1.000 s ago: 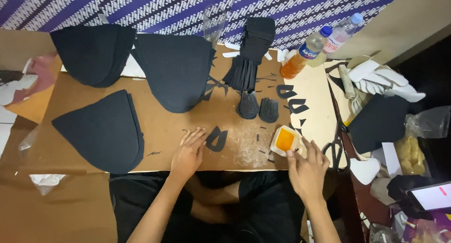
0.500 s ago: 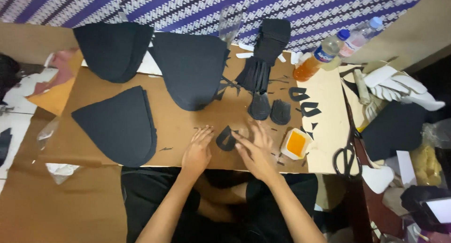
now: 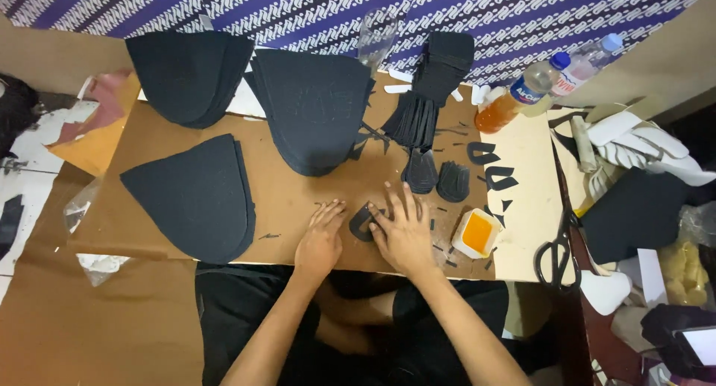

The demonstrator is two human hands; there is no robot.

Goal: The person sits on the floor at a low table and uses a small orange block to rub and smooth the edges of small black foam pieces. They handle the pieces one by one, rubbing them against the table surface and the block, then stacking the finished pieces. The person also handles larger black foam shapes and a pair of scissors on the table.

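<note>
1. Head view: both my hands lie flat on the brown board (image 3: 298, 207), side by side.
2. My left hand (image 3: 321, 240) is open, palm down, fingers spread, its fingertips just left of a small black cutout (image 3: 363, 223).
3. My right hand (image 3: 403, 233) is open too, pressing flat on the cutout's right part; the piece shows between my two hands.
4. Neither hand grips anything.
5. Just right of my right hand stands a small tub (image 3: 476, 233) of orange glue, with black scraps around it.
6. Farther right, scissors (image 3: 556, 252) lie at the board's edge.
7. Ahead of my right fingers sit two small stacks of black pieces (image 3: 436, 177), and beyond them a taller dark stack (image 3: 432, 88).
8. Ahead of my left hand is a large black panel pile (image 3: 313, 110); another panel (image 3: 194, 196) lies to its left, well apart from my hand.
9. Two bottles (image 3: 537, 84) lie far ahead on the right.
</note>
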